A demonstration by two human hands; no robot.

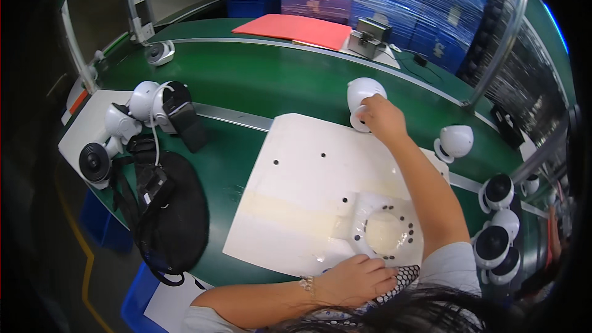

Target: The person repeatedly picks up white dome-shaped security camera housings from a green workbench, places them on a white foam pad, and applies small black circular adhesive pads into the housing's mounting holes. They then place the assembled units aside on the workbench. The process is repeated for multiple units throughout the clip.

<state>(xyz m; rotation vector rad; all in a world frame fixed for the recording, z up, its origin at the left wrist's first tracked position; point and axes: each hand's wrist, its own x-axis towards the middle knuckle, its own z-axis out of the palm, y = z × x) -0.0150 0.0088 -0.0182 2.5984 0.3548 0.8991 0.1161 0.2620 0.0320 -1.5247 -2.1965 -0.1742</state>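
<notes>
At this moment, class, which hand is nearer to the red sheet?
Right. The right hand, touching the white device, is this side of the red sheet; the left hand is much farther, at the near edge of the board.

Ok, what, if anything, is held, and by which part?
The right hand grips a white, rounded plastic device near its disc-shaped base. Whether the left hand holds anything cannot be told.

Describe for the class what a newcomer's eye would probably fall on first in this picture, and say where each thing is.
Probably the big white board, lying pale against the green worktop in the middle. Just past its far edge, the right hand has its fingers on a white, round-headed device. Bright red sheets at the back also stand out.
</notes>
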